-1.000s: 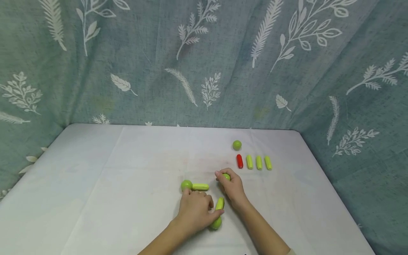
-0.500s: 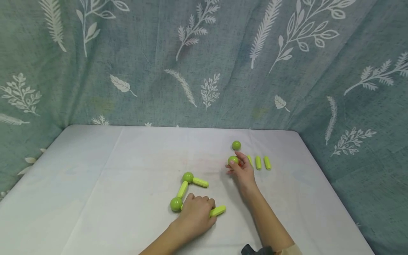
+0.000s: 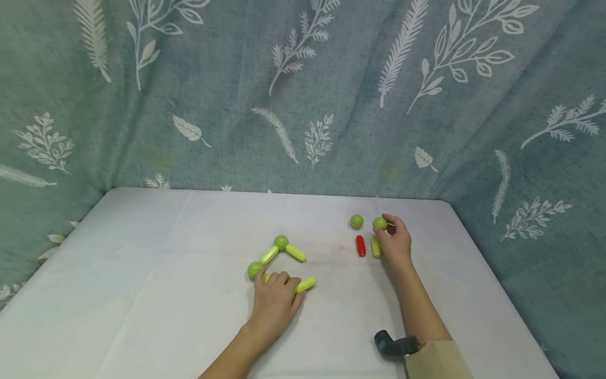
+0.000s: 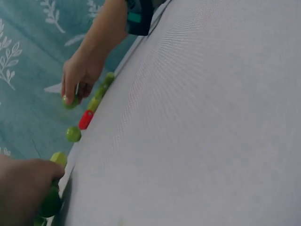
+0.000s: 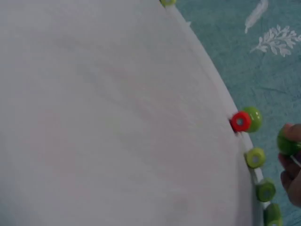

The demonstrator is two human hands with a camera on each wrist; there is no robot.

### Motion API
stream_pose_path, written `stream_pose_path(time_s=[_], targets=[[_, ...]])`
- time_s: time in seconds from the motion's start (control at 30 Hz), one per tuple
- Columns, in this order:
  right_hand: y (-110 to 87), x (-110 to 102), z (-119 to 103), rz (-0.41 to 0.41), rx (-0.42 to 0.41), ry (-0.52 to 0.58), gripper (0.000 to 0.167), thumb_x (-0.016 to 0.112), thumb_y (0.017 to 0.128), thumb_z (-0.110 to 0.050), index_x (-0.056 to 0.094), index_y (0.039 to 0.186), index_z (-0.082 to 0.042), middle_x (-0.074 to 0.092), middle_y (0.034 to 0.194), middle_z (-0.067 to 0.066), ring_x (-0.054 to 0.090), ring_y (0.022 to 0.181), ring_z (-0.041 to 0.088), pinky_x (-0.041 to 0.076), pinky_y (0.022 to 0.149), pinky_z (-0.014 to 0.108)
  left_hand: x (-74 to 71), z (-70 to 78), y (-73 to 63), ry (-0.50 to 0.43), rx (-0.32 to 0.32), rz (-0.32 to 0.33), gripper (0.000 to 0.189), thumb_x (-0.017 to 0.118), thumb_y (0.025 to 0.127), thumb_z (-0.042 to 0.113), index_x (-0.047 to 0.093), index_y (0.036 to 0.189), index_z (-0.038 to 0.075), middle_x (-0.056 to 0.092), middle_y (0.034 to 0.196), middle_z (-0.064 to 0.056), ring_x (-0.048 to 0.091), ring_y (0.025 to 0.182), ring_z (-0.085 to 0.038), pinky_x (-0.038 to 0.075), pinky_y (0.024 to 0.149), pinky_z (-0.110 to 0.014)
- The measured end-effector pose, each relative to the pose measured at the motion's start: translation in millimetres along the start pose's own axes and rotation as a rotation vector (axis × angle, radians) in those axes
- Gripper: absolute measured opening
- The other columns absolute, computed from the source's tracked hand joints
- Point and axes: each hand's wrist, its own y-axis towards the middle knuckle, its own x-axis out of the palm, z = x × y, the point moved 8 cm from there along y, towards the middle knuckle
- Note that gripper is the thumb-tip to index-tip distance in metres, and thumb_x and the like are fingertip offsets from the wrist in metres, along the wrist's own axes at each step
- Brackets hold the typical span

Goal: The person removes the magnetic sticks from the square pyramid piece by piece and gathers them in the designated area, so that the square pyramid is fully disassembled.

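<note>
My left hand (image 3: 274,301) grips a joined chain of green balls and yellow-green rods on the white table. From under its fingers a rod (image 3: 305,285) sticks out to the right. Beyond it the chain bends through a ball (image 3: 254,270), a rod (image 3: 269,255), a far ball (image 3: 281,242) and an end rod (image 3: 295,253). The part under the palm is hidden. At the back right, my right hand (image 3: 397,245) pinches a green ball (image 3: 380,223) between thumb and fingers; the right wrist view shows this ball (image 5: 286,143) at its edge.
A loose green ball (image 3: 357,221) lies behind a red rod (image 3: 361,246). Beside the red rod is a yellow-green rod (image 3: 375,247); further rods (image 5: 266,190) line up in the right wrist view. A patterned curtain (image 3: 227,105) hangs behind the table (image 3: 165,316).
My right hand has carried its green ball from mid-table to the back right, past the red rod. The chain in my left hand has slid forward, its far part now spread into a bent arc.
</note>
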Motion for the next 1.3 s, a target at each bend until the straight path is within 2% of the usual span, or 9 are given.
stream_pose_path(time_s=[0.07,0.13,0.23,0.33,0.43,0.6,0.8,0.9,1.3], targets=[[9.7,-2.4,1.4,-0.033,-0.018,-0.091,0.045,0.061,0.092,-0.011,0.048,0.134,-0.006,0.049,0.135,0.013,0.045,0.124,0.029,0.034,0.108,0.045,-0.6,-10.0,-0.3,-0.01,-0.062,0.04,0.023,0.074,0.08,0.033,0.07,0.092,0.013,0.061,0.091,-0.003,0.056,0.089,-0.023,0.024,0.1,-0.067],[18.5,-1.5,1.3,-0.08,-0.042,-0.157,0.044,0.062,0.092,-0.012,0.048,0.133,-0.005,0.049,0.134,0.014,0.045,0.125,0.031,0.032,0.108,0.048,0.2,-22.6,-0.4,-0.014,-0.139,0.059,0.023,0.074,0.078,0.035,0.069,0.087,0.016,0.059,0.106,-0.012,0.052,0.106,-0.032,0.016,0.1,-0.072],[31.2,4.5,3.5,-0.154,-0.064,-0.213,0.045,0.061,0.092,-0.014,0.048,0.133,-0.004,0.05,0.133,0.015,0.045,0.125,0.032,0.034,0.107,0.048,3.9,-45.5,-0.7,-0.059,-0.286,0.04,0.032,0.074,0.074,0.046,0.067,0.086,0.017,0.039,0.137,-0.027,0.027,0.133,-0.046,0.003,0.098,-0.077],[40.0,12.0,7.6,-0.226,-0.077,-0.254,0.047,0.062,0.092,-0.015,0.046,0.134,-0.002,0.049,0.134,0.018,0.046,0.125,0.034,0.037,0.105,0.046,8.3,-64.7,-4.0,-0.135,-0.413,-0.006,0.043,0.073,0.072,0.054,0.064,0.088,0.015,0.015,0.15,-0.032,0.0,0.14,-0.049,0.003,0.1,-0.076],[45.2,15.2,11.3,-0.271,-0.083,-0.298,0.048,0.062,0.092,-0.014,0.045,0.135,-0.001,0.048,0.134,0.02,0.047,0.124,0.035,0.039,0.104,0.045,12.3,-73.1,-6.1,-0.223,-0.448,-0.04,0.043,0.073,0.072,0.054,0.063,0.086,0.014,0.011,0.151,-0.03,-0.004,0.141,-0.046,0.009,0.104,-0.071],[47.2,14.9,8.7,-0.301,-0.116,-0.355,0.049,0.064,0.089,-0.01,0.046,0.134,-0.001,0.047,0.135,0.02,0.047,0.123,0.036,0.041,0.102,0.046,14.9,-66.1,-2.8,-0.324,-0.346,-0.055,0.029,0.076,0.071,0.049,0.061,0.073,0.024,0.019,0.151,-0.023,0.0,0.142,-0.04,0.013,0.107,-0.066],[44.2,14.8,5.3,-0.31,-0.13,-0.351,0.05,0.065,0.088,-0.008,0.047,0.134,-0.002,0.047,0.136,0.018,0.046,0.124,0.036,0.041,0.103,0.047,19.7,-42.7,0.3,-0.397,-0.114,-0.121,0.026,0.078,0.069,0.045,0.056,0.069,0.032,0.027,0.151,-0.017,0.006,0.143,-0.037,0.02,0.105,-0.067],[42.5,12.3,6.8,-0.292,-0.123,-0.346,0.049,0.065,0.089,-0.007,0.047,0.134,-0.002,0.047,0.136,0.018,0.046,0.125,0.035,0.04,0.103,0.047,20.8,-34.1,0.0,-0.416,-0.03,-0.145,0.025,0.077,0.07,0.044,0.054,0.07,0.032,0.028,0.151,-0.017,0.008,0.143,-0.036,0.02,0.105,-0.067],[39.7,0.4,10.8,-0.181,-0.108,-0.283,0.049,0.06,0.092,-0.014,0.044,0.138,-0.007,0.044,0.14,0.014,0.043,0.127,0.033,0.037,0.105,0.049,24.4,-29.7,-2.6,-0.444,0.02,-0.205,0.018,0.072,0.071,0.037,0.056,0.079,0.035,0.022,0.154,-0.015,0.001,0.144,-0.036,0.019,0.104,-0.07]])
